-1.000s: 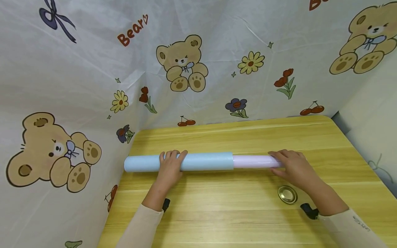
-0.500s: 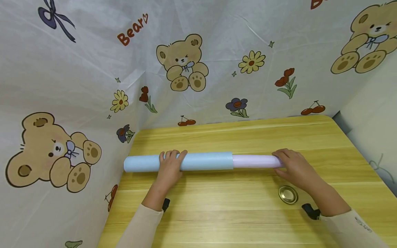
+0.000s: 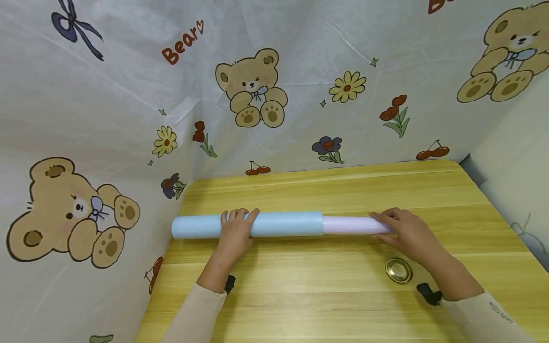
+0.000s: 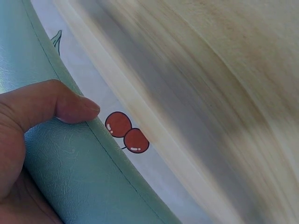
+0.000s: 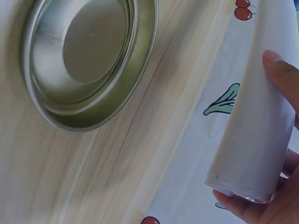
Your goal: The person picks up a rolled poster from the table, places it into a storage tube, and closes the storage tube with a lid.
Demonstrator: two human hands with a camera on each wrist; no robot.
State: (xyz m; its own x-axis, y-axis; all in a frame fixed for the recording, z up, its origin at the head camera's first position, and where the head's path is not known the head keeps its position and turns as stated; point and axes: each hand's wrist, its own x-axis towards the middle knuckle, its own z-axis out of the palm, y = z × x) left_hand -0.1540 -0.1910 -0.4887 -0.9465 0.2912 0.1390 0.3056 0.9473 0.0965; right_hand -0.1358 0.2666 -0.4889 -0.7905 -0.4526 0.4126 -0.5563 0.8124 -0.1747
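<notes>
1. Nearest, two cream-coloured fabric sleeves [image 3: 199, 307] reach in over a yellow wood-grain surface [image 3: 300, 290]; a small black piece [image 3: 429, 294] shows beside the right wrist, and another beside the left.
2. A small round gold-coloured metal dish [image 3: 399, 270] with a raised rim lies on the surface, on the near side of the right hand [image 3: 407, 233] and apart from it (the right wrist view gives it a more silvery look).
3. Beyond the dish, both hands hold one long joined piece, lying crosswise: a pale blue cylindrical roll with a leathery, stitched covering [image 3: 287, 224], and a slimmer, smooth pale lilac tube [image 3: 347, 225] extending from its right end.
4. The left hand [image 3: 235, 233] grips the blue roll left of its middle, its thumb pressed on the covering just by the stitched line; the roll shows on both sides of this hand.
5. The right hand pinches the lilac tube at its far right end, thumb on one side and fingers round the other. A bare stretch of tube lies between this hand and the roll. Whether the piece touches the surface, I cannot tell.
6. Farthest, a white cloth printed with tan teddy bears [image 3: 253, 88], flowers and cherries hangs behind the surface and along its left.
</notes>
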